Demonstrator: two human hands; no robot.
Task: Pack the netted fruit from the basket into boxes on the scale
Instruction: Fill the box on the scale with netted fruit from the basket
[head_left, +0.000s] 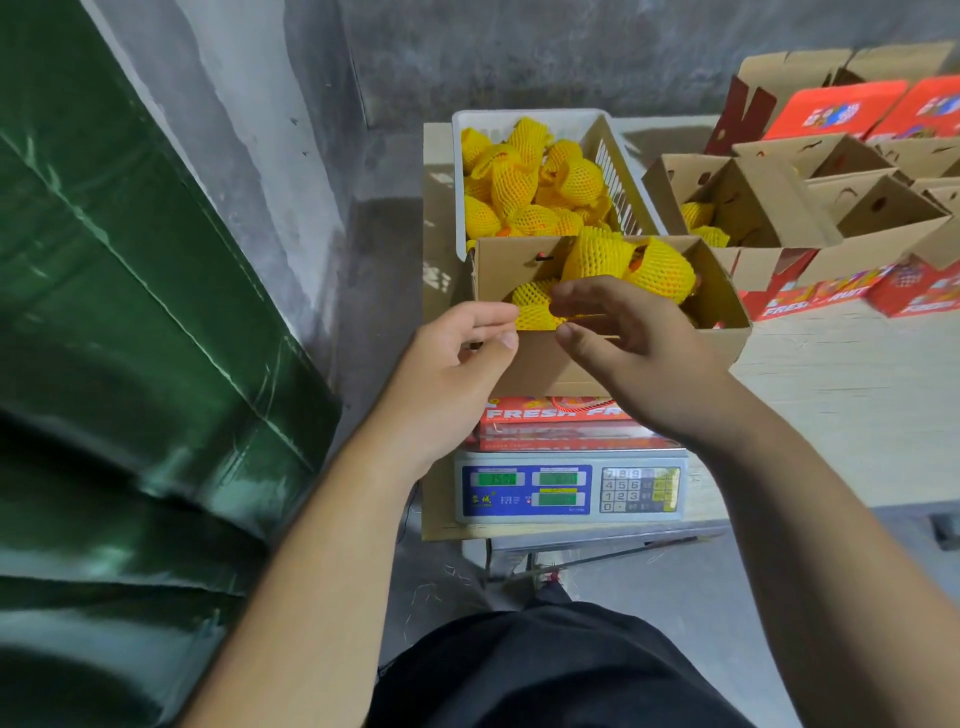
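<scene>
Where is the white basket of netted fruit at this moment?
In the head view the white basket sits at the far end of the wooden table, up centre, directly behind the open cardboard box on the scale, left of the other boxes.

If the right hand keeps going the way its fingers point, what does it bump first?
Probably the small yellow foam-netted fruit in the open brown cardboard box. The right hand points left, fingertips almost on it. The left hand is just beyond; depth is unclear.

Green tarpaulin (130, 322) at left; grey concrete wall (519, 52) behind table.
</scene>
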